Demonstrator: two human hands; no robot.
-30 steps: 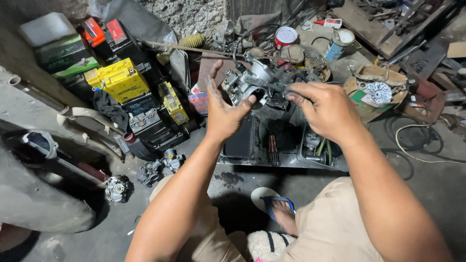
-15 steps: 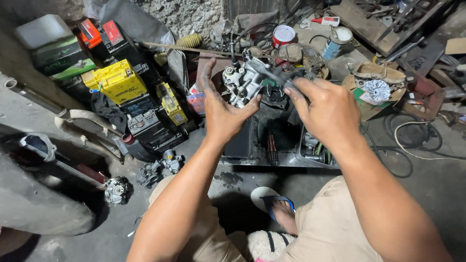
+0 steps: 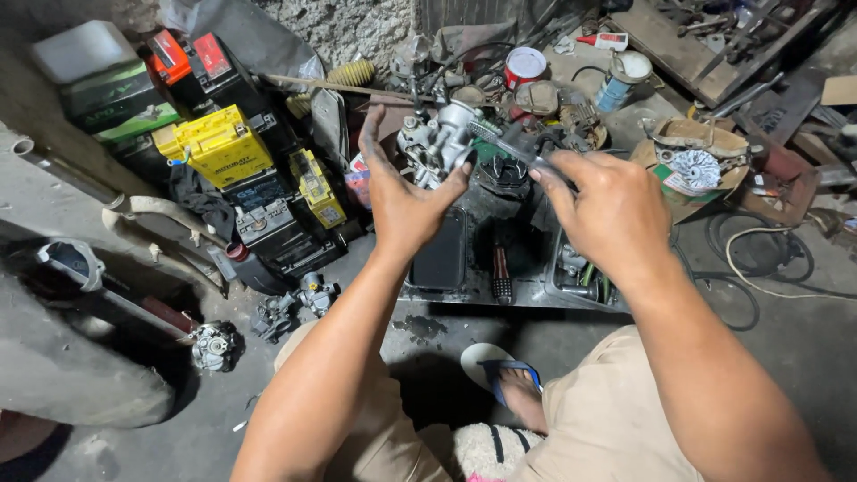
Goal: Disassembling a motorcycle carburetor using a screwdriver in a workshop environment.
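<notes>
At far left we see a yellow box (image 3: 221, 143) with dark print, red-labelled black boxes (image 3: 189, 61) behind it and green cartons (image 3: 107, 103) beside. A red-and-white tin (image 3: 524, 66) stands at top centre. A smaller yellow pack (image 3: 316, 186), perhaps a battery, lies below.
</notes>
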